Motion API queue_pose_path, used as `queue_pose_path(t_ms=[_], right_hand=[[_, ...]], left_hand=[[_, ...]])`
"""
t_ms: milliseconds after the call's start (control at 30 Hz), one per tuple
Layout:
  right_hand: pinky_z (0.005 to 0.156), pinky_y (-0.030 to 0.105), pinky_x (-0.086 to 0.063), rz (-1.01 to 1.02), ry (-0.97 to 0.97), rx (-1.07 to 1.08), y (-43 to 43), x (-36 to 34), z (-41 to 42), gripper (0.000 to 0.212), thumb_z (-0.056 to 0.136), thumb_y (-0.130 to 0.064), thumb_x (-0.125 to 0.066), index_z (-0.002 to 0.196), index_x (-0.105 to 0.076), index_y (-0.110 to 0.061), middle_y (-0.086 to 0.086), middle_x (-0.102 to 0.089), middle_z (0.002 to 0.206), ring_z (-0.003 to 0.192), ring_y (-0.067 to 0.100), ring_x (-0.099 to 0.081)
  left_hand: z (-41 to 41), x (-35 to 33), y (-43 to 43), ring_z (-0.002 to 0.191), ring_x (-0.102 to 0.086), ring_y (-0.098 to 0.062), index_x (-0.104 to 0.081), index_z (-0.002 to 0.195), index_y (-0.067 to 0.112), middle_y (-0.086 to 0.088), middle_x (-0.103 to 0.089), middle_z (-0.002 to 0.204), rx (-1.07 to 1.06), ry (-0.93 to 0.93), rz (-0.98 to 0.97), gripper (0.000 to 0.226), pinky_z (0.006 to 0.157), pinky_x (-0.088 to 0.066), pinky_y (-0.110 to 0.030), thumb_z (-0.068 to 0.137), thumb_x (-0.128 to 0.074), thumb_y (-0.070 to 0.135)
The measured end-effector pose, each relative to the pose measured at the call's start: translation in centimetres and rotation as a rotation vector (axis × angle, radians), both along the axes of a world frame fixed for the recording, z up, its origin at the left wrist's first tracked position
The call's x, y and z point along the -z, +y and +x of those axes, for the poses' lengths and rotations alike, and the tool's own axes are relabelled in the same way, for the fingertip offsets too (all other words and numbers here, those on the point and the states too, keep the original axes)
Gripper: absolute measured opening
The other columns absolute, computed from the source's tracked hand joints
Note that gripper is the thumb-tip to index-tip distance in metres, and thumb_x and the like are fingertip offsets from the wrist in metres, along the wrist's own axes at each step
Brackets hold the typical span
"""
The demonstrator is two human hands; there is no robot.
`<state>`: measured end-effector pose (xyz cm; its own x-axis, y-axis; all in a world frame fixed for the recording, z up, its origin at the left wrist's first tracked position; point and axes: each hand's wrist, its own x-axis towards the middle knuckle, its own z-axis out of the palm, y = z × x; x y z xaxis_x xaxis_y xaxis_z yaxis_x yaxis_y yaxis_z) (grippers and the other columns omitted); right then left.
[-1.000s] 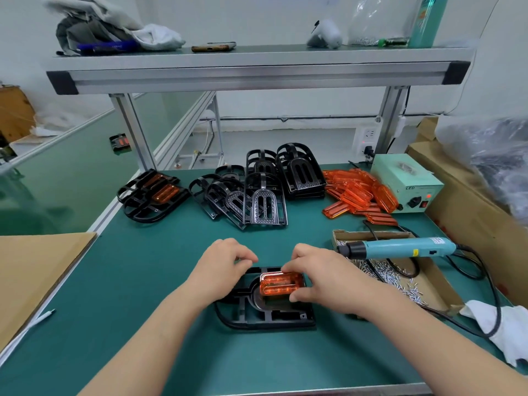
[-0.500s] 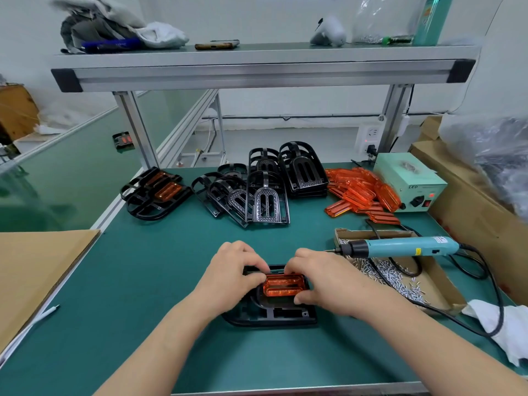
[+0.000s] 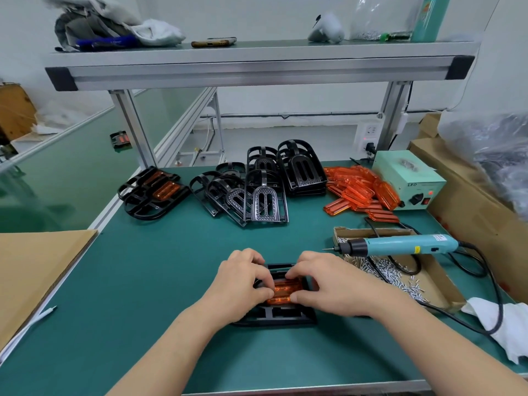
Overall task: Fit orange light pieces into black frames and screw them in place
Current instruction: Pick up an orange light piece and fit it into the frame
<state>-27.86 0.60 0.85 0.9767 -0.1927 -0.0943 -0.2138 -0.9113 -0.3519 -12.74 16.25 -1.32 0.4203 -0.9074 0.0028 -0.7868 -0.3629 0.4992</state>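
Note:
A black frame [image 3: 281, 317] lies flat on the green mat in front of me. An orange light piece [image 3: 284, 290] sits in its upper half. My left hand [image 3: 243, 284] pinches the piece's left end with curled fingers and thumb. My right hand [image 3: 328, 281] pinches its right end the same way. Both hands hide much of the frame and the piece's ends. A teal electric screwdriver [image 3: 400, 244] lies across a cardboard tray of screws [image 3: 434, 284] to the right, touched by neither hand.
Empty black frames [image 3: 265, 187] are piled at the back centre, loose orange pieces [image 3: 360, 190] beside a pale green power box [image 3: 408, 178]. Frames with orange pieces fitted [image 3: 154, 192] lie back left. A cardboard sheet [image 3: 34, 270] lies left, a white cloth [image 3: 503, 324] right, a shelf overhead.
My left hand has slid right onto the orange piece's left end. Both hands now close over the piece, which has settled lower in the frame.

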Motion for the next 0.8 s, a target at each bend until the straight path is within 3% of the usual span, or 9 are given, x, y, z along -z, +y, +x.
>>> queue_pose_path(t_ms=[167,367,467,533,633,700,800], right_hand=[[0.095,0.036,-0.044,-0.028,-0.027,0.054,0.5,0.9,0.1,0.024,0.094,-0.031,-0.065,0.118,-0.064,-0.028,-0.007,-0.051,0.110,0.107,0.018,-0.056],[0.086,0.034,-0.045,-0.037,-0.113,0.095,0.8,2.2,0.0,0.020,0.094,-0.030,-0.063,0.113,-0.063,-0.029,-0.012,-0.042,0.099,0.102,0.018,-0.056],[0.088,0.030,-0.046,0.035,-0.203,0.144,0.8,2.5,-0.5,0.016,0.096,-0.032,-0.064,0.110,-0.069,-0.026,-0.012,-0.052,0.096,0.097,0.012,-0.057],[0.078,0.021,-0.046,0.183,-0.418,0.289,0.8,2.4,-1.1,0.007,0.095,-0.023,-0.067,0.099,-0.073,-0.023,-0.013,-0.063,0.086,0.084,0.004,-0.060],[0.048,0.019,-0.043,0.687,-0.825,0.694,0.0,1.6,-2.2,0.013,0.097,-0.011,-0.064,0.086,-0.070,-0.015,-0.003,-0.066,0.065,0.052,0.007,-0.059],[0.042,0.019,-0.042,1.002,-1.019,0.935,-1.0,0.8,-3.0,0.012,0.098,-0.006,-0.060,0.087,-0.064,-0.010,0.002,-0.064,0.070,0.053,0.009,-0.061],[0.050,0.021,-0.048,1.290,-1.070,1.145,-2.3,0.4,-4.3,0.010,0.101,-0.009,-0.058,0.091,-0.057,-0.012,0.006,-0.061,0.084,0.069,0.012,-0.066]], left_hand=[[0.0,0.0,-0.2,0.109,-0.039,-0.009,-0.073,0.082,0.035,0.016,-0.046,0.113,0.009,-0.001,0.022,0.003,0.102,-0.032,-0.035,0.085,-0.073,0.034],[0.0,-0.1,-0.3,0.110,-0.041,-0.009,-0.072,0.080,0.034,0.016,-0.045,0.112,0.004,-0.002,0.051,0.005,0.103,-0.033,-0.036,0.085,-0.073,0.034],[0.1,-0.2,-0.3,0.111,-0.041,-0.008,-0.071,0.078,0.036,0.017,-0.045,0.113,0.003,0.002,0.066,0.008,0.102,-0.032,-0.035,0.085,-0.074,0.035],[0.2,-0.2,-0.2,0.111,-0.041,-0.008,-0.070,0.076,0.037,0.018,-0.045,0.113,0.006,-0.003,0.074,0.010,0.102,-0.032,-0.034,0.085,-0.074,0.036],[0.1,-0.2,-0.2,0.111,-0.042,-0.008,-0.067,0.073,0.039,0.018,-0.046,0.113,0.009,-0.003,0.075,0.014,0.103,-0.032,-0.035,0.085,-0.074,0.036],[0.1,-0.3,-0.3,0.110,-0.042,-0.008,-0.066,0.071,0.040,0.018,-0.046,0.113,0.010,0.003,0.082,0.017,0.103,-0.033,-0.036,0.085,-0.074,0.035],[0.2,-0.4,-0.4,0.109,-0.043,-0.008,-0.066,0.069,0.040,0.018,-0.047,0.111,0.013,0.011,0.090,0.019,0.103,-0.035,-0.037,0.084,-0.075,0.034]])
